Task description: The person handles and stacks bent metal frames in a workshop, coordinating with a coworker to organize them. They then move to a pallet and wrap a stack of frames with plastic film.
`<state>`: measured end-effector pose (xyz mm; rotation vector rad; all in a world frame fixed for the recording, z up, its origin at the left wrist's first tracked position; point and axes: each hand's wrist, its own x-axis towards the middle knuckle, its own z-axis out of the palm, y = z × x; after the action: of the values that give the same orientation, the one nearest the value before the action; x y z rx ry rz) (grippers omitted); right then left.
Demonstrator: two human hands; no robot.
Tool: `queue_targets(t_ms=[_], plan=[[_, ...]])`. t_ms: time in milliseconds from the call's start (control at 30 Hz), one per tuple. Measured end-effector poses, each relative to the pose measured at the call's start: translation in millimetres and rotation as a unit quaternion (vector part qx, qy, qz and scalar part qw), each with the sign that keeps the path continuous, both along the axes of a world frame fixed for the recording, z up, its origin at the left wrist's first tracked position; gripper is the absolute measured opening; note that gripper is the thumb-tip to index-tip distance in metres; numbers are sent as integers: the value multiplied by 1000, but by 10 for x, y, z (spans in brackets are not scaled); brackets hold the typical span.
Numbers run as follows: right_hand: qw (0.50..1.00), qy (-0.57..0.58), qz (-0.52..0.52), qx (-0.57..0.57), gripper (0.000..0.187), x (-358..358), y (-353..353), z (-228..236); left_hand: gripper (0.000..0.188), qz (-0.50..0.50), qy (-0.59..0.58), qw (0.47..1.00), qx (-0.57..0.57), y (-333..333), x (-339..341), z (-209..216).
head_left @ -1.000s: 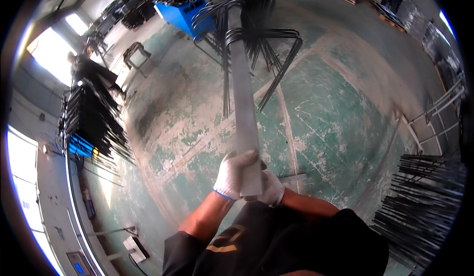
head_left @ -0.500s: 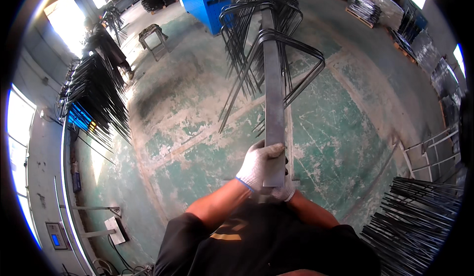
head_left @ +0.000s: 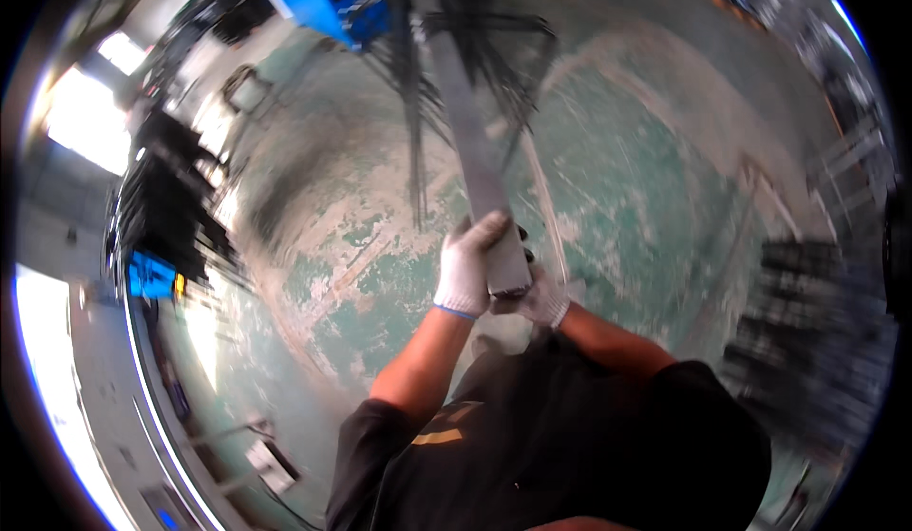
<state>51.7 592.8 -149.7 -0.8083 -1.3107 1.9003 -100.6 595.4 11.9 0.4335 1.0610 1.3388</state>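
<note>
A long grey flat-faced metal bar (head_left: 470, 142) stretches away from my body toward the top of the view. My left hand (head_left: 464, 267), in a white knit glove, is closed around its near end from the left, thumb on top. On the other side my right hand (head_left: 543, 298), gloved too, holds the same end from the right and below; part of its fingers is hidden by the bar. Farther out, black bent metal rods (head_left: 513, 24) hang over the bar in bunches, their ends drooping on both sides. They are smeared by motion.
At the far left stand a blue cabinet (head_left: 332, 13) and a small stool (head_left: 245, 89). Black rods (head_left: 171, 194) hang in a row along the left wall. To my right lies a blurred stack of dark rods (head_left: 798, 331). The worn green floor (head_left: 617, 218) spreads between.
The view has shifted and blurred. The bar's far end now leans left, and its near end with both hands appears higher in the picture. Both hands keep their hold.
</note>
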Motion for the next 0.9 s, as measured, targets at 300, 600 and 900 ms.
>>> queue_targets(t_ms=[300, 600, 900], plan=[[972, 141, -151, -112, 41, -463, -212, -581, 42, -30, -23, 996, 78, -200, 57, -238], [876, -142, -297, 353, 32, 171, 24, -237, 37, 61, 42, 997, 30, -26, 618, -69], [944, 170, -280, -25, 6, 1464, 478, -407, 35, 82, -11, 996, -26, 569, 2045, -77]])
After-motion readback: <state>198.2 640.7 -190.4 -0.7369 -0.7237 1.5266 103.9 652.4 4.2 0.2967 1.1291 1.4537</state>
